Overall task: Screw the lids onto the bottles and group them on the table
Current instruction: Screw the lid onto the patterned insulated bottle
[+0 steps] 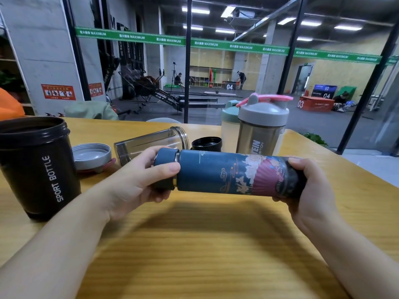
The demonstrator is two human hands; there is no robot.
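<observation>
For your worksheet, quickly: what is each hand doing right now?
Left hand: closed around the dark lid at the blue bottle's neck.
Right hand: closed around the blue bottle's base end, holding it sideways above the table.

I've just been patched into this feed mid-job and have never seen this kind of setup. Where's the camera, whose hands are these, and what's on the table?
There is one picture only, from a wide-angle camera worn on a person's head, looking forward and down. No machine: the two bare hands are that person's own.

Both hands hold a blue flask sideways above the wooden table. The left hand grips its cap; the right hand grips its base.

On the table: at left an open black bottle marked SPORT BOTTLE, standing without a lid; beside it a grey lid lying upside down; a clear bottle lying on its side, open; a black lid behind the flask. At the back stand a grey-lidded shaker and, behind it, a green-lidded bottle, both closed.

Beyond the glass is a gym.
</observation>
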